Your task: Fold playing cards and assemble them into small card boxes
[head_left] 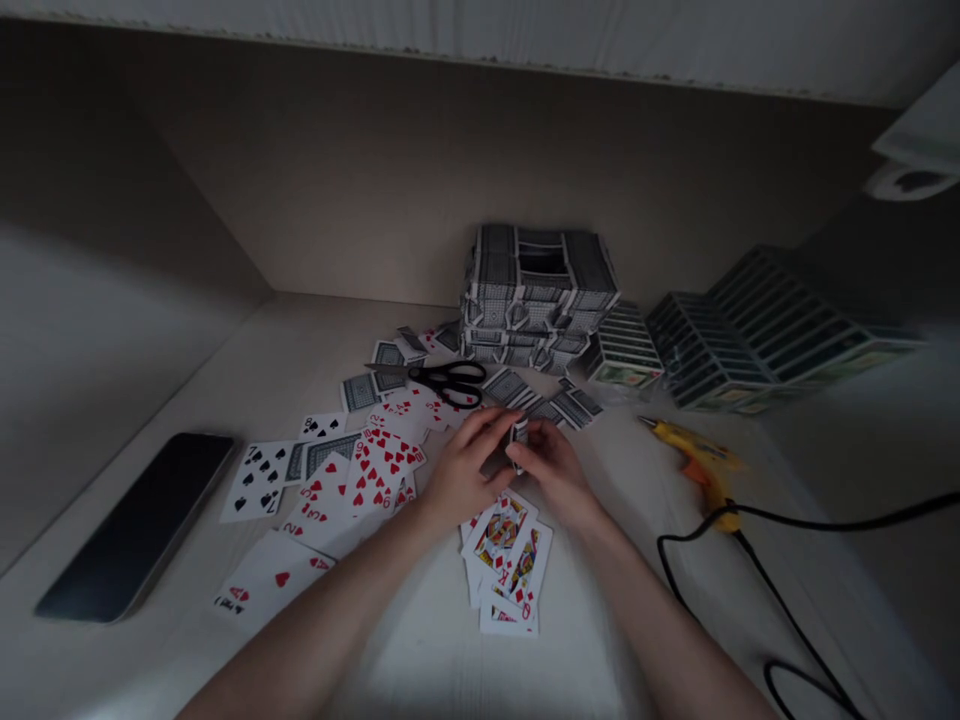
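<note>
My left hand (pixel 466 468) and my right hand (pixel 553 468) meet near the middle of the view, closed around a small folded card (pixel 519 446) held upright between their fingertips. Just below them lies a small pile of face cards (pixel 517 550), with a king and a queen of diamonds on top. Left of my left hand, red-suited cards (pixel 379 468) are spread face up. Black-handled scissors (pixel 450 380) rest open on cards behind my left hand. Beyond my hands stands a boxy structure made of patterned cards (pixel 536 290).
A phone (pixel 139 530) lies at the left. Stacked green-edged card boxes (pixel 750 345) stand at the back right. A yellow glue gun (pixel 701 460) with a looping black cable (pixel 832 518) lies at the right. A shelf edge (pixel 480 55) crosses overhead.
</note>
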Available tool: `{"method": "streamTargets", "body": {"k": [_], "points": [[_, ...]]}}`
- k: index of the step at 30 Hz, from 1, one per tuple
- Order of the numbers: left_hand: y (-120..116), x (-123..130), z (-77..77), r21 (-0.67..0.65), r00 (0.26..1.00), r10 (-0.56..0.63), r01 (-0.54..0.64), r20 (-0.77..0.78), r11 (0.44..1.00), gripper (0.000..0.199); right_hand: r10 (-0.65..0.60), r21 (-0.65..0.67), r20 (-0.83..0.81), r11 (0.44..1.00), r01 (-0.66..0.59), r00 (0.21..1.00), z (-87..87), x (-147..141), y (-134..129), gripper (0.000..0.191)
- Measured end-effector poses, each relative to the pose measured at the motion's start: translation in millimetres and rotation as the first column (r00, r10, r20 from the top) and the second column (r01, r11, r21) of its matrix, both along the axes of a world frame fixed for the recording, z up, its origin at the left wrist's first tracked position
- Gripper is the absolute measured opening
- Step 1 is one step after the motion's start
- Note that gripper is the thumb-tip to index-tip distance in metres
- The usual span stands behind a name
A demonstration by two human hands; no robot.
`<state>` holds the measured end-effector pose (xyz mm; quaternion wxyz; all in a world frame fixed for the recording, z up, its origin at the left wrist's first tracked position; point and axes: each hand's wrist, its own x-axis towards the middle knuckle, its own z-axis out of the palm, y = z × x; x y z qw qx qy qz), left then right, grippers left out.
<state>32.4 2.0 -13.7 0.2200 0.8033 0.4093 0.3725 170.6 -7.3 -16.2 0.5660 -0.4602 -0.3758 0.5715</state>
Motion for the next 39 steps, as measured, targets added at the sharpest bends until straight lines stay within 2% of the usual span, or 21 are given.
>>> {"method": "streamTargets", "body": {"k": [5, 10, 15, 24, 27, 31, 33, 34, 36, 37, 39], "points": [[0.2, -0.5, 1.7, -0.053, 1.0, -0.002, 0.003, 0.018, 0.999, 0.056, 0.068, 0.028, -0.051, 0.997, -0.067, 0.996, -3.7, 2.3, -0.8, 0.03], [-0.8, -0.4, 1.0, -0.02, 0.999, -0.01, 0.011, 0.038, 1.0, 0.057, 0.16, 0.018, -0.118, 0.987, -0.159, 0.98, -5.2, 3.6, -0.5, 0.036], [-1.0, -0.8, -0.9, -0.01, 0.999, -0.025, 0.026, 0.043, 1.0, 0.06, 0.196, 0.004, -0.15, 0.98, -0.197, 0.969, -8.0, 5.6, -0.3, 0.039], [0.1, 0.2, 0.1, 0.077, 0.999, -0.053, 0.053, 0.005, 0.996, 0.059, 0.227, -0.022, -0.215, 0.971, -0.237, 0.95, 4.8, 5.1, -3.2, 0.03], [2.2, -0.7, 1.5, 0.041, 0.998, -0.053, 0.051, 0.04, 0.998, 0.061, 0.167, 0.001, -0.209, 0.985, -0.171, 0.964, 4.4, 2.0, -4.5, 0.033], [7.3, -5.4, 1.7, -0.157, 0.98, -0.039, 0.071, 0.194, 0.985, 0.084, 0.011, 0.104, -0.052, 0.995, -0.006, 0.999, -1.6, -3.2, -6.4, 0.034], [10.6, -8.5, 0.1, -0.294, 0.95, -0.03, 0.127, 0.312, 0.947, 0.076, -0.083, 0.218, 0.073, 0.974, 0.065, 0.994, -5.8, -4.1, -6.5, 0.039], [12.4, -9.8, -1.0, -0.361, 0.916, -0.067, 0.221, 0.395, 0.906, 0.073, -0.127, 0.267, 0.128, 0.96, 0.089, 0.984, -7.9, -3.7, -6.1, 0.043], [16.0, -11.6, -3.3, -0.47, 0.803, -0.131, 0.462, 0.581, 0.752, 0.077, -0.198, 0.324, 0.212, 0.938, 0.123, 0.957, -11.8, -1.9, -5.0, 0.049], [17.5, -12.2, -4.0, -0.513, 0.764, -0.122, 0.533, 0.633, 0.673, 0.079, -0.228, 0.34, 0.25, 0.931, 0.135, 0.941, -13.5, -0.6, -4.3, 0.051], [19.8, -12.8, -4.2, -0.572, 0.727, -0.065, 0.588, 0.683, 0.572, 0.077, -0.259, 0.368, 0.322, 0.92, 0.131, 0.91, -15.7, 1.6, -3.5, 0.053]]}}
